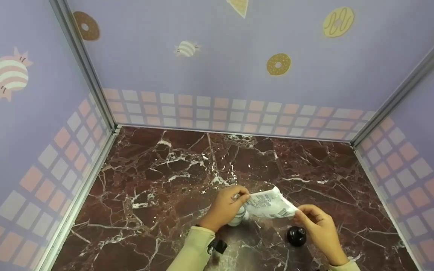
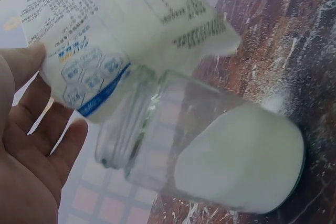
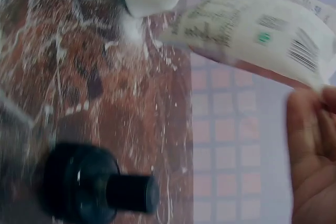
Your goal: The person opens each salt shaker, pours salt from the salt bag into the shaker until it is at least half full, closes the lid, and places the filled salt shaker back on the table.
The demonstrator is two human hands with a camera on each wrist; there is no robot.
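A white printed plastic bag with blue and dark lettering is stretched between both hands, tilted over a clear glass jar. My left hand pinches the bag's left end between thumb and fingers, close above the jar's threaded mouth. At the opposite corner, my right hand pinches the bag with thumb and forefinger. White powder fills the jar's lower part. The jar stands on the table, mostly hidden by the left hand in the head view. Below the right hand lies a black lid with a knob.
A dark red marbled table carries the jar and lid. Some white powder is spilled beside the jar's base. Purple walls with sweet and doughnut prints enclose the table at the back and both sides.
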